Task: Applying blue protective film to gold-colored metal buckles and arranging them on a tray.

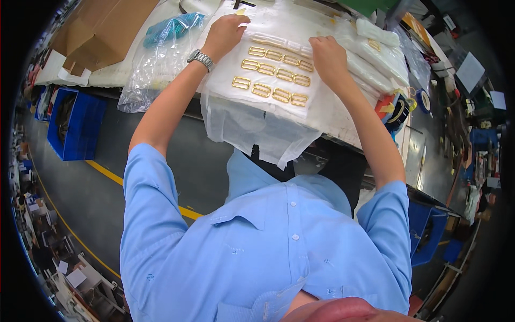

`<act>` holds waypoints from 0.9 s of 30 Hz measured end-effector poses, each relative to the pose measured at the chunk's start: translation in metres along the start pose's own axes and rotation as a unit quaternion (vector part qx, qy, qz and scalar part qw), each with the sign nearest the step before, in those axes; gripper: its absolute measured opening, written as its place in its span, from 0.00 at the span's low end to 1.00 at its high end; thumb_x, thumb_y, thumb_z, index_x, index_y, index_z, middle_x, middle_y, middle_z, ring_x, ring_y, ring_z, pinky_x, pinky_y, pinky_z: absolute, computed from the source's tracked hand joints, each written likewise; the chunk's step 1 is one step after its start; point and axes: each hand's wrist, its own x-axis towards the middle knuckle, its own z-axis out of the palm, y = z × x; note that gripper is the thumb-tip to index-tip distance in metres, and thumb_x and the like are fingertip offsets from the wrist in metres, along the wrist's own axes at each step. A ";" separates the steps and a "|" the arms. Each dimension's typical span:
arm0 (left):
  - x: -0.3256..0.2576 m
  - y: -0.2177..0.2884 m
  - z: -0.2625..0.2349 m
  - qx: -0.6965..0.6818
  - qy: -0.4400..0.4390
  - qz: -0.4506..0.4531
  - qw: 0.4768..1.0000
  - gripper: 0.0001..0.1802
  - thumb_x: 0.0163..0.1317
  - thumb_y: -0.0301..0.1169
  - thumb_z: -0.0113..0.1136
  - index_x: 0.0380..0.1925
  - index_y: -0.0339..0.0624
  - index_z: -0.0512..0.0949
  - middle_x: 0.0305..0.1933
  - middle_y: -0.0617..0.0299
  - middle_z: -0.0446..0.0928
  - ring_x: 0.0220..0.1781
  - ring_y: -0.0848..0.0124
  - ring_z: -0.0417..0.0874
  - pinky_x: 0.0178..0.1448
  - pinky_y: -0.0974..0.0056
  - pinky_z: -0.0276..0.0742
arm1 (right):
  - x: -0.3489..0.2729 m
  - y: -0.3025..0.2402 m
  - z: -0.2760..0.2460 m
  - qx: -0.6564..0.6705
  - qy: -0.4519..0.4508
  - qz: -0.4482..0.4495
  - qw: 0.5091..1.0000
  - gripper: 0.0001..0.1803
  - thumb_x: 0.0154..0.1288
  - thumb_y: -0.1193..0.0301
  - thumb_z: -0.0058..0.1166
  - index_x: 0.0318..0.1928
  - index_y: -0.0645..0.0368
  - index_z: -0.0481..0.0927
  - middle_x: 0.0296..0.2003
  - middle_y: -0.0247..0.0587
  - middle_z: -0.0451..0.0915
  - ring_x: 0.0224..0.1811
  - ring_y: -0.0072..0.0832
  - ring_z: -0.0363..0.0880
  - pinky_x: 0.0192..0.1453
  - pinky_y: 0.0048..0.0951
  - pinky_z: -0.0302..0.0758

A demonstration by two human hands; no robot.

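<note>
Rows of gold slide buckles (266,68) lie on a thin white wrapping sheet (222,80) spread over the workbench. At its far end the sheet is folded over, partly covering the farthest row. My left hand (228,33), with a metal watch on the wrist, is closed at the sheet's far left corner. On the far right side, my right hand (328,58) has its fingers curled in a pinch at the fold's end. The pinched edges are mostly hidden by my fingers. The sheet's near part hangs over the bench edge toward my lap.
Left of the sheet lie a clear plastic bag (155,70) with teal material and an open cardboard box (99,40). Wrapped white bundles (375,59) and a blue tape roll (423,100) are on the right. Blue bins (75,126) stand below the bench.
</note>
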 end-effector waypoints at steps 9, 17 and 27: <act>0.001 0.013 -0.002 0.049 -0.113 0.127 0.984 0.09 0.69 0.29 0.67 0.47 0.44 0.88 0.48 0.56 0.89 0.54 0.56 0.88 0.61 0.52 0.82 | 0.008 0.003 0.015 -0.014 -0.114 -0.053 0.992 0.06 0.62 0.78 0.59 0.33 0.57 0.88 0.34 0.46 0.88 0.42 0.44 0.89 0.47 0.47 0.83; 0.024 -0.016 0.004 -0.037 -0.113 0.015 0.993 0.10 0.71 0.34 0.66 0.45 0.46 0.91 0.43 0.53 0.91 0.44 0.55 0.91 0.53 0.55 0.86 | 0.040 0.022 0.015 0.103 -0.184 0.086 0.974 0.09 0.71 0.72 0.58 0.38 0.61 0.90 0.36 0.52 0.89 0.43 0.51 0.88 0.51 0.51 0.83; 0.037 -0.022 0.028 0.035 0.007 0.091 0.995 0.09 0.67 0.28 0.68 0.46 0.44 0.88 0.48 0.56 0.89 0.52 0.53 0.87 0.63 0.52 0.82 | 0.055 0.023 0.030 0.025 -0.076 0.019 0.997 0.05 0.60 0.77 0.59 0.32 0.62 0.87 0.35 0.57 0.88 0.40 0.53 0.90 0.45 0.52 0.85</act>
